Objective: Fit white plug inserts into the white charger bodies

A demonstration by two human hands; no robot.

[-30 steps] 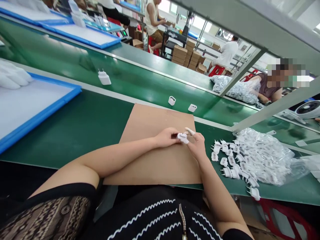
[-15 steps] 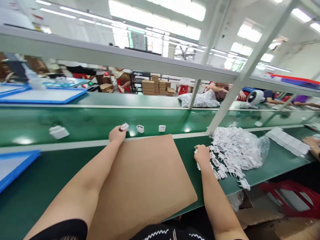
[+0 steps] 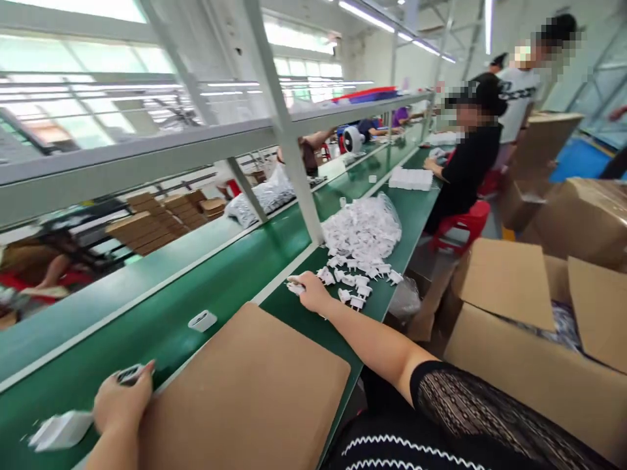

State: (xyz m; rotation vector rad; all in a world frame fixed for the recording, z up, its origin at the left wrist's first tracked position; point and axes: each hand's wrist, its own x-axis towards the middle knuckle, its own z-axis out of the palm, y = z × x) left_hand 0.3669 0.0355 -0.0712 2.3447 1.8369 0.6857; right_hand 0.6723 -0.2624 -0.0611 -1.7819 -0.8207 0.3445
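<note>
My left hand (image 3: 120, 401), at the belt's near edge, has its fingers round a white charger housing (image 3: 130, 373) with a dark opening facing up. Just left of it on the green belt lies a white charger with metal pins (image 3: 61, 431), slightly blurred. A second open housing (image 3: 202, 320) sits farther along the belt. My right hand (image 3: 312, 292) pinches a white plug piece (image 3: 295, 286) above the green table, left of several loose plug pieces with pins (image 3: 356, 301). Behind these, many more spill from a clear plastic bag (image 3: 365, 228).
A brown cardboard sheet (image 3: 249, 391) covers the table before me. A metal shelf post (image 3: 289, 143) rises beside the bag. Open cardboard boxes (image 3: 519, 346) stand at right on the floor. A co-worker in black (image 3: 470, 150) sits farther along, by a white stack (image 3: 410, 178).
The view has swung right. My left hand has let go of the pinned charger and now holds an open housing. My right hand has come away from the loose pieces with a plug piece.
</note>
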